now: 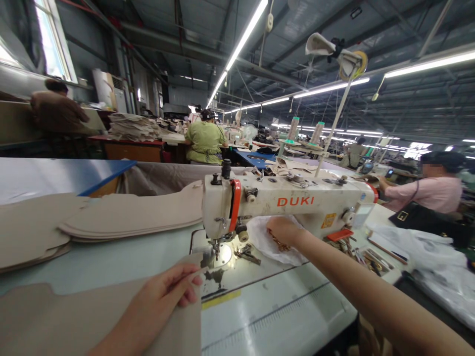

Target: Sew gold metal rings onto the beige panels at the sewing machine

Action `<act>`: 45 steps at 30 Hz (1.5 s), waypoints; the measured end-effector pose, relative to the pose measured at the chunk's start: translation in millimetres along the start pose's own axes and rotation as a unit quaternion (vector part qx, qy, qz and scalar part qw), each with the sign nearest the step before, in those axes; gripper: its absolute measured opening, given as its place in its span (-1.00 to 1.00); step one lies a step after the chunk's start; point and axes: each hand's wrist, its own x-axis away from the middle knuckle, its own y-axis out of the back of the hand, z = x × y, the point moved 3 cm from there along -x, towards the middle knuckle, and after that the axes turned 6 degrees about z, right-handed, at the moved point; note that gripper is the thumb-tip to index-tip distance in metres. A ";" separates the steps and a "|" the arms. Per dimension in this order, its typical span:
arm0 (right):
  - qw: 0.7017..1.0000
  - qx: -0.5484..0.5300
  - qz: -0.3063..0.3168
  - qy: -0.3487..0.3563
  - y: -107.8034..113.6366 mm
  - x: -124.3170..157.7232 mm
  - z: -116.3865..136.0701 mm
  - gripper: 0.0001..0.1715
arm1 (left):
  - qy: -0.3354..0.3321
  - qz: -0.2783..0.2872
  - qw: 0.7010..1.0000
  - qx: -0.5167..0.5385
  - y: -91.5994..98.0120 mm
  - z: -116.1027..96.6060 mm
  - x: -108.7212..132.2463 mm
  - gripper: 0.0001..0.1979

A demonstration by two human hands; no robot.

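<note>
My left hand [168,291] is closed in a pinch at the corner of a flat beige panel [174,326], just in front of the needle plate [222,254]. The panel lies on the table under the hand. Behind it stands a white sewing machine [260,198] marked DUKI, its presser foot [216,249] over the plate. My right hand [284,230] reaches under the machine arm into an open white plastic bag [260,232]. Small gold-coloured metal pieces [280,244] lie in the bag beneath the curled fingers; the fingertips are hidden among them.
Stacked beige panels [137,212] lie left of the machine. A ruler scale [278,311] runs along the table's front. To the right are a tray of small tools [374,262] and clear plastic bags [438,267]. Several people sit at other stations; one wears a green top [206,138].
</note>
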 end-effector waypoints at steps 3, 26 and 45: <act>1.000 0.002 0.026 -0.007 -2.3 1.4 -1.1 -0.67 | 0.000 -0.005 1.000 0.009 0.6 1.1 -0.5 -0.67; 0.998 0.001 0.026 0.055 -2.5 15.7 2.5 -0.80 | 0.008 -0.009 1.000 -0.004 0.8 1.1 0.4 -0.64; 0.992 -0.019 0.020 0.126 -5.8 30.6 1.9 -0.79 | 0.008 -0.014 1.000 -0.011 0.6 -3.1 2.1 -0.66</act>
